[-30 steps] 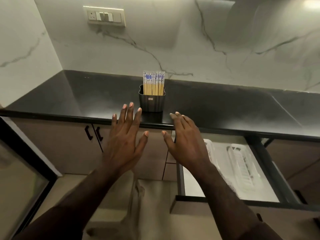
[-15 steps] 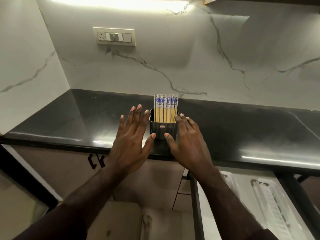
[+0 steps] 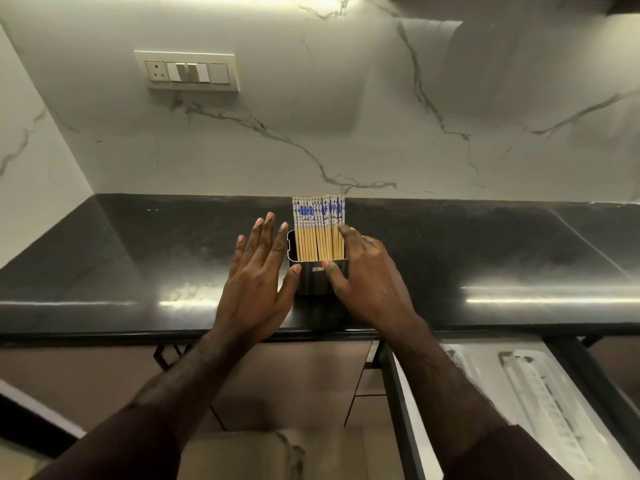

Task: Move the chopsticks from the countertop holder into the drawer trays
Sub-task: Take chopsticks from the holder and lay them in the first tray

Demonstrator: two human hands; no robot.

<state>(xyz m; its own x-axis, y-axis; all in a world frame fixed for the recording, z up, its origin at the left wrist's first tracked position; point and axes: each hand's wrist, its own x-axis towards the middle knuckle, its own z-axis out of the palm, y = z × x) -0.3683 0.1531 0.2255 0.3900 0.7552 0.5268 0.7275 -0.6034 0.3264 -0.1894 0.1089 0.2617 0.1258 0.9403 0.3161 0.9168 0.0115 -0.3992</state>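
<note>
A tight bundle of bamboo chopsticks [image 3: 318, 230] with blue-and-white tops stands upright in a dark metal holder [image 3: 313, 280] on the black countertop [image 3: 138, 258]. My left hand [image 3: 258, 271] is flat and open just left of the holder, its thumb tip against the holder's front left corner. My right hand [image 3: 367, 275] sits at the holder's right side: the fingertips touch the rightmost chopsticks and the thumb rests on the front rim. Neither hand has lifted anything. White plastic trays [image 3: 547, 403] lie in the open drawer [image 3: 398, 410] at the lower right.
A marble wall with a switch panel [image 3: 192, 71] rises behind the counter. Closed cabinet doors [image 3: 294, 375] with dark handles are below the counter edge. The open drawer juts out toward me on the right, under my right forearm.
Both hands have moved forward from the counter edge to either side of the holder. The view has come closer, so the drawer now shows only at the lower right.
</note>
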